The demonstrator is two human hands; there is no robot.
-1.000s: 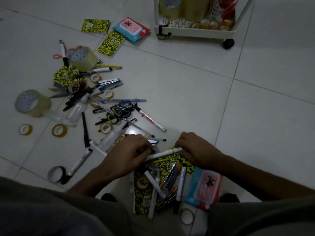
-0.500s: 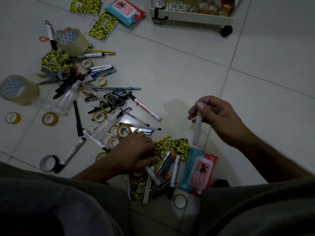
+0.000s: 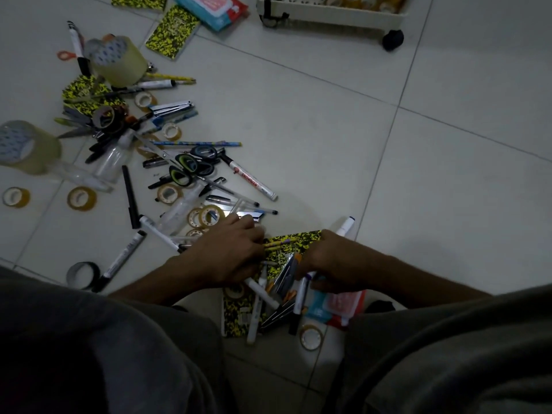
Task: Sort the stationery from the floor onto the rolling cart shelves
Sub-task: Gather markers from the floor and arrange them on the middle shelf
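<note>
Stationery lies scattered over the tiled floor: markers, pens, scissors (image 3: 191,165), small tape rolls (image 3: 82,198) and yellow-black notebooks (image 3: 171,32). My left hand (image 3: 230,252) lies palm down on the near pile, fingertips against yellow pencils (image 3: 277,242); what it grips is hidden. My right hand (image 3: 331,264) is shut on a white marker (image 3: 346,225) whose end sticks out behind it, and its fingers reach down by a purple-capped marker (image 3: 301,291). The rolling cart (image 3: 328,16) stands at the top with tape rolls on its bottom shelf.
Two big tape rolls (image 3: 119,61) (image 3: 27,147) sit at the left. One wipes pack (image 3: 212,7) lies near the cart, another (image 3: 337,306) under my right hand. The cart's black wheel (image 3: 392,40) shows at its right corner. My knees fill the bottom edge.
My right hand lifted a white marker off the pile, raised it, then came back down to the pile still holding it. My left hand stayed on the pile.
</note>
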